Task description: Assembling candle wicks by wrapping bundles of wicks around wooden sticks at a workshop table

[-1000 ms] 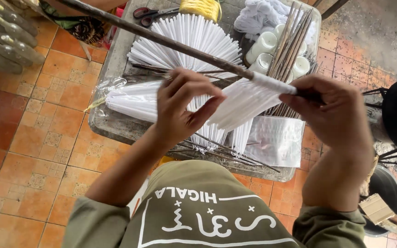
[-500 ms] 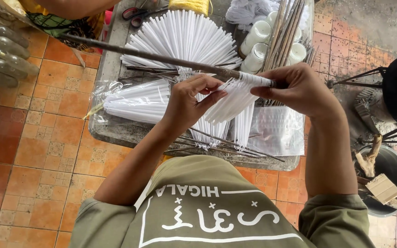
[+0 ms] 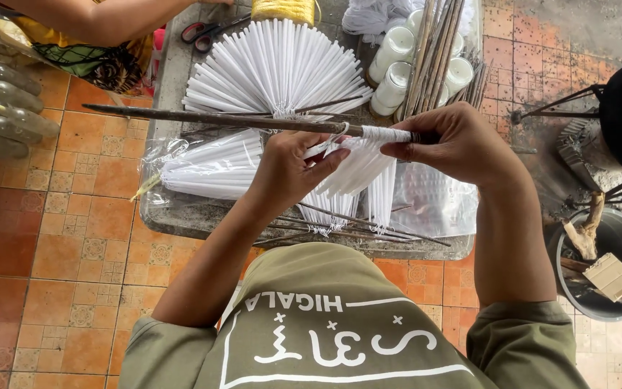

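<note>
Head view, read from left to right: clear plastic bottles (image 3: 5, 115) lie in a row on the orange tiled floor (image 3: 52, 245) at the far left. Above them another person's bare arm (image 3: 102, 20) reaches across the top edge, and red-handled scissors (image 3: 206, 32) lie near it on the grey desk (image 3: 163, 216). A fan of white paper sticks (image 3: 275, 68) is spread on the desk, with a yellow spool (image 3: 282, 9) at its top. Below the fan lies a clear bag of white sticks (image 3: 206, 167).

A long dark rod (image 3: 210, 119) runs level across the desk, held above it. The left hand (image 3: 289, 173) is closed around the bundle of white sticks (image 3: 358, 162) that hangs fanned from the rod, its fingers pinching the sticks just under the rod. The bundle is bound to the rod with white thread (image 3: 386, 134), between the two hands. The right hand (image 3: 455, 140) grips the rod at the wrapped spot, thumb and fingers closed on it.

Behind the right hand stand white cups (image 3: 391, 68) and a sheaf of thin brown sticks (image 3: 433, 50). Further right, on the floor, a dark bucket (image 3: 613, 245) holds pieces of wood.
</note>
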